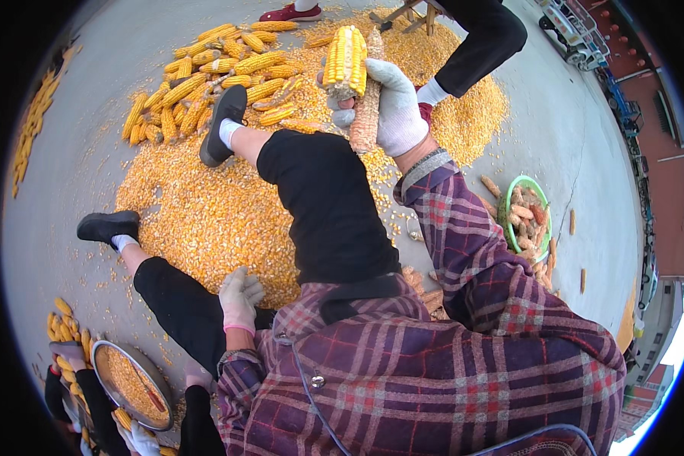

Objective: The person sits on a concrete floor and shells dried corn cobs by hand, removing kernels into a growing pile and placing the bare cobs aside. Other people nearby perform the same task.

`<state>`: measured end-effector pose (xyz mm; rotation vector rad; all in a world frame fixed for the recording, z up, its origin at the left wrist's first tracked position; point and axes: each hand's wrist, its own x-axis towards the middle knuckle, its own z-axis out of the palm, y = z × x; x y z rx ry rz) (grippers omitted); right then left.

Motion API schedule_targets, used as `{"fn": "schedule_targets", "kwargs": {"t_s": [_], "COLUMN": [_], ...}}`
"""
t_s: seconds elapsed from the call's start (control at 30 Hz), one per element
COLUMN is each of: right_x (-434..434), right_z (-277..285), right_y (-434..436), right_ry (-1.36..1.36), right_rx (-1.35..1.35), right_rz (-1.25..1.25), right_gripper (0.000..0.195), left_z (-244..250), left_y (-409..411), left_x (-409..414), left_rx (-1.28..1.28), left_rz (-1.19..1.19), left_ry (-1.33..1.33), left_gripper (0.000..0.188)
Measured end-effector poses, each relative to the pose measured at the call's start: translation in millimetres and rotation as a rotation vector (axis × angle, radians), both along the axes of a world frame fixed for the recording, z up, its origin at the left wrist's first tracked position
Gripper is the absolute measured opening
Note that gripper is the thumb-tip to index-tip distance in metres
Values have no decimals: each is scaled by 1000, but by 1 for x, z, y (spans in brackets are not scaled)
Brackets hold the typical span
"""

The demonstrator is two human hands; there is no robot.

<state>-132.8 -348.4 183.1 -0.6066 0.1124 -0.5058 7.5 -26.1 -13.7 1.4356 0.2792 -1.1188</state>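
Observation:
My right hand (396, 111), in a pale work glove, is raised above the kernels. It grips a yellow corn ear (345, 60), partly stripped along one strip, together with a bare corncob (366, 117) lying against its palm side. My left hand (240, 293), gloved too, is by my thigh with its fingers loosely bent and apart, and nothing shows in it. Between my legs and around them spreads a heap of loose corn kernels (205, 211). Unshelled corn ears (191, 91) are piled beyond my foot.
A green basket (510, 219) of stripped cobs stands at the right, with loose cobs (550, 259) around it. At lower left, a co-worker's gloved hand (139, 439) holds an ear near a metal basin (162, 373) of kernels. Another person's bent leg (479, 45) and a wooden stool (427, 20) are ahead.

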Motion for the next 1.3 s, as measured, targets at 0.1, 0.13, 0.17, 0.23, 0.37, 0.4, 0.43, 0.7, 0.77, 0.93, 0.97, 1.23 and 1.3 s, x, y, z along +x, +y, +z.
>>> {"fn": "schedule_targets", "kwargs": {"t_s": [0.1,0.13,0.17,0.23,0.37,0.4,0.43,0.7,0.77,0.93,0.97,1.23,1.3], "right_x": [-7,4,16,19,23,20,18,12,13,25,26,67,72], "right_z": [35,23,12,14,15,18,19,23,26,14,12,-22,-40], "right_y": [6,11,15,17,21,22,22,18,23,26,33,100,109], "right_ry": [10,-14,-38,-17,38,35,31,190,213,242,256,516,562], "right_rx": [-109,-129,-148,-156,-103,-70,-38,16,42,39,52,-223,-261], "right_rz": [6,16,25,-4,-18,-23,-28,-60,-64,-8,21,234,346], "right_gripper": [48,48,48,43,35,34,34,31,29,33,34,24,30], "left_z": [-11,-36,-59,-54,-58,-57,-56,-44,-39,-31,-31,38,71], "left_y": [-3,-2,-1,-8,-10,-11,-13,-14,-10,-7,-5,-11,-25], "left_x": [-2,15,30,23,20,20,20,15,13,12,12,32,33], "left_rx": [-110,-151,-192,-163,-133,-139,-136,-98,-96,-81,-102,-425,-496], "left_rz": [-59,-56,-55,-51,-61,-73,-81,-99,-88,-60,-67,71,69], "left_ry": [55,62,69,68,40,40,42,64,82,77,59,-15,-81], "left_gripper": [23,24,24,21,27,28,30,28,29,26,29,47,55]}}
